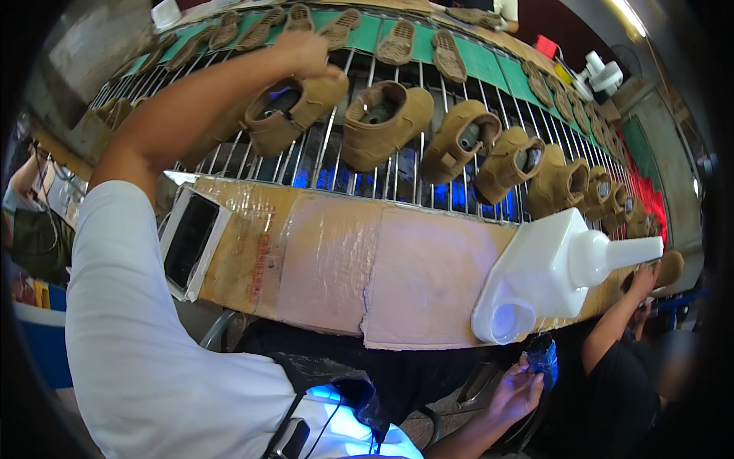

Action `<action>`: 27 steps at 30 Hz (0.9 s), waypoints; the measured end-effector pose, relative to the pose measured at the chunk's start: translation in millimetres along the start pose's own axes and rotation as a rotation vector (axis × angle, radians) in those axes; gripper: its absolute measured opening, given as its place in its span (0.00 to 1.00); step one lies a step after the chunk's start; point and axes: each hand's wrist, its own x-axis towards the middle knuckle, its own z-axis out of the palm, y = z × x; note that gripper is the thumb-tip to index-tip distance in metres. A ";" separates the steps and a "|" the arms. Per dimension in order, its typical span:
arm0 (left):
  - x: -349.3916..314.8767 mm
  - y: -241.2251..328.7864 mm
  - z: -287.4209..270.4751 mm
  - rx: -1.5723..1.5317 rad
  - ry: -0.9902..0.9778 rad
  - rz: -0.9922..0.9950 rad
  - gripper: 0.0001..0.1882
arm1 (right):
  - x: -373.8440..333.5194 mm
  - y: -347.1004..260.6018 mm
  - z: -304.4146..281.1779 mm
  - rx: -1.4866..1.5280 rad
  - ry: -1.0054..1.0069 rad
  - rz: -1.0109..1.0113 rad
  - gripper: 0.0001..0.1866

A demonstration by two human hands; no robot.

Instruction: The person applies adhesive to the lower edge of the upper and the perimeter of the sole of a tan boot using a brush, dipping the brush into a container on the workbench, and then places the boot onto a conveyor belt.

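My left arm stretches across to the wire rack, and my left hand (302,55) is over the toe of a tan ankle-high shoe (271,134), its fingers curled against it. Part of the grip is hidden by the back of the hand. Low on the right, my right hand (516,392) pinches a short, blue-wrapped object (543,361) with a dark top end. Its exact kind cannot be made out. Above that hand, a white plastic bottle (535,260) with a long spout and a round cup at its base is at the edge of the cardboard-covered bench (329,260).
More tan shoes (382,138) stand in a row along the metal rack (367,180), with blue light below it. Loose soles (397,42) lie on a green strip (367,34) behind. A white-framed dark box (193,243) is at the bench's left. Another person (619,367) works at right.
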 end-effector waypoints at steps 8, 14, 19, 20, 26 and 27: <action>-31.9 -40.2 76.7 -0.199 0.320 0.111 0.15 | -17.7 5.5 22.6 0.041 -0.007 -0.042 0.17; -13.6 -39.6 68.7 -0.226 0.409 0.162 0.13 | -38.5 -7.0 17.9 0.011 0.021 -0.053 0.18; 2.3 -18.7 71.7 -0.260 0.420 0.206 0.15 | -42.4 -7.4 29.9 0.000 0.075 -0.075 0.17; 3.3 -17.8 76.1 -0.254 0.444 0.198 0.17 | -39.6 -5.7 31.1 0.002 0.067 -0.074 0.16; 2.6 -22.3 48.8 -0.550 0.111 0.065 0.33 | -38.7 3.3 30.4 0.013 -0.012 -0.042 0.17; 7.6 -31.9 45.9 -0.736 -0.015 -0.028 0.34 | -38.2 3.4 28.8 0.035 0.011 -0.021 0.17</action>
